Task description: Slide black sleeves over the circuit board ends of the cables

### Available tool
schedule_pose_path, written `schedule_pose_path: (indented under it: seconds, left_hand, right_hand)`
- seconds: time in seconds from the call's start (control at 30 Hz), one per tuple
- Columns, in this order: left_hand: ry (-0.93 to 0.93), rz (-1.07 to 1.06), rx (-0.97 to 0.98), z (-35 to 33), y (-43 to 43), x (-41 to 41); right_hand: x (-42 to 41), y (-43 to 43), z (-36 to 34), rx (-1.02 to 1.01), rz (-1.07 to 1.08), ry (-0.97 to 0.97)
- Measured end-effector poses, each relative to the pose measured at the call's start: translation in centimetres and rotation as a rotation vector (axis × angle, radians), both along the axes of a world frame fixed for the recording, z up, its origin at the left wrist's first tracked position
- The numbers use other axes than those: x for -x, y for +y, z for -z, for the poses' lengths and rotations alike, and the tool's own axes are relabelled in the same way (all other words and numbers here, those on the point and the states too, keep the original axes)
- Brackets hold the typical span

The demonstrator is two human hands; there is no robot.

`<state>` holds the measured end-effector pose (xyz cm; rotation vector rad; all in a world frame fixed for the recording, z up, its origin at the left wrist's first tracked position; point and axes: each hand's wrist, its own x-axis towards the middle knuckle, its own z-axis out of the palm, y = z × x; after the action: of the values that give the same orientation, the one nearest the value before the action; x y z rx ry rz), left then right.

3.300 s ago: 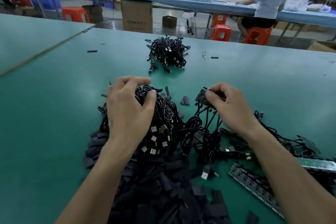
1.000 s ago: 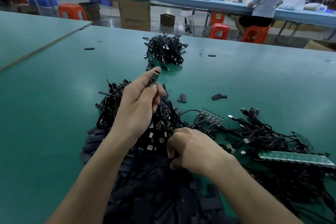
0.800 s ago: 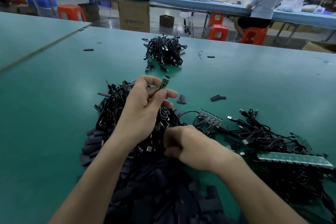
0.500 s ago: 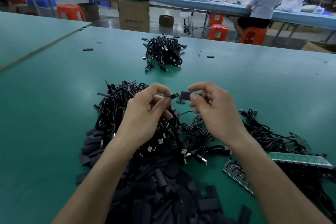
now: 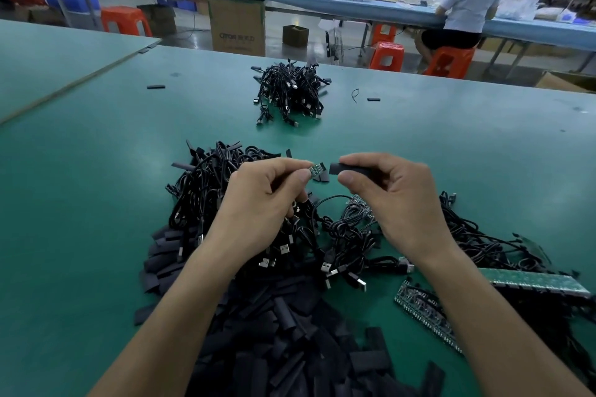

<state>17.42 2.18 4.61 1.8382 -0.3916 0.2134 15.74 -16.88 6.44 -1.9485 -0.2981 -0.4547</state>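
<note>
Head view: left hand (image 5: 267, 200) curled, thumb and forefinger pinching the small board (image 5: 317, 168) at a cable's end; right hand (image 5: 393, 200) likewise curled, pinching a black sleeve (image 5: 335, 168), its mouth facing the board, just apart, not yet on. Both are held over the cable heap (image 5: 206, 190) on the table (image 5: 96, 203). The cable behind the board is hidden by the left fingers, the sleeve's far end is buried in the right hand, and forearms cover part of the sleeve pile (image 5: 274, 332).
</note>
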Motion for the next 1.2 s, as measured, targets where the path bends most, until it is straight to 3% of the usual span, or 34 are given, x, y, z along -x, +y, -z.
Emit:
schedule_pose_path:
  seconds: [0.3,0.73,1.07,1.2]
  left_hand:
    - [0.026,0.025,0.029,-0.2,-0.1,0.1]
    - [0.032,0.088,0.007,-0.3,0.1,0.0]
    - [0.15,0.267,0.032,-0.6,0.9,0.0]
    - [0.183,0.257,0.065,-0.5,0.7,0.0]
  right_hand:
    - [0.1,0.3,0.1,0.019,0.023,-0.079]
    - [0.2,0.4,0.2,0.014,0.032,-0.014]
    - [-0.4,-0.6,-1.1,0.051,-0.297,0.151]
    - [-0.3,-0.2,-0.8,0.028,-0.316,0.162]
